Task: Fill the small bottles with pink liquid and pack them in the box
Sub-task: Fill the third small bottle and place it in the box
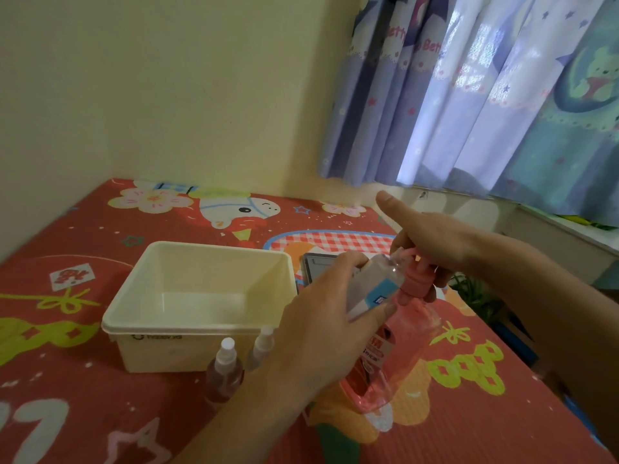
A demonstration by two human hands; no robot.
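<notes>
I judge I'm partway: my left hand (321,306) grips a clear small bottle (375,286) at the pump bottle (398,336) my right hand (432,242) presses, two capped bottles (225,370) wait near the unpacked box (201,296).

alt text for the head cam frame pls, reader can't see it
The left hand holds a small clear bottle tilted against the pump of a pink liquid bottle, which the right hand grips. A cream box sits empty on the red patterned mat, two capped small spray bottles in front of it.
</notes>
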